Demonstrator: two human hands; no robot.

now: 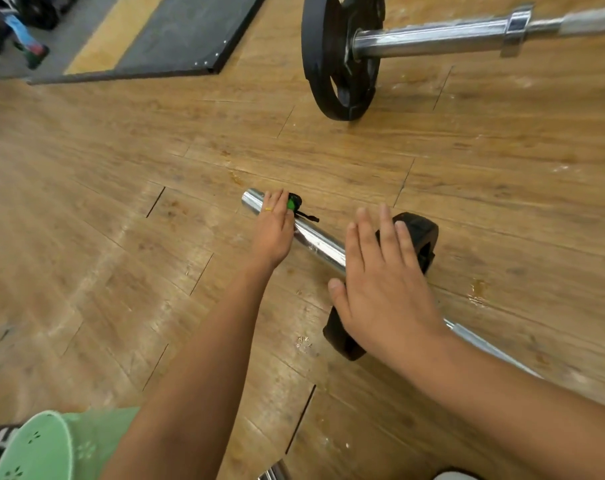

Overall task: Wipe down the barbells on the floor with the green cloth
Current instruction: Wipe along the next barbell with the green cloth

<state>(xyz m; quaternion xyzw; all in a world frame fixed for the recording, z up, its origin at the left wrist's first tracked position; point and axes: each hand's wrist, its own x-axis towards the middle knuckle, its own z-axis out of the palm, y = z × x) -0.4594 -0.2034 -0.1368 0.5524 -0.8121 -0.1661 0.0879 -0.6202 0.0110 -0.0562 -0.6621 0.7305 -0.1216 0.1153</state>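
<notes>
Chrome barbell [320,245] lies slantwise on the wood floor [121,202]. My left hand [273,230] rests straight-fingered on its sleeve end, touching a green-and-black scrap [290,203]; cloth or not, I cannot tell. My right hand [380,278] is spread wide over its black plate [419,233]. A second barbell [432,38] lies beyond.

2 barbells [318,242] [432,34], 2 black weight plates [341,57] [419,237], 2 hands [273,232] [380,289], 1 green bucket [51,448].

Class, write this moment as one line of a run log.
left hand: presses green cloth on near barbell sleeve end | right hand: open, over its black plate | far barbell: untouched
</notes>
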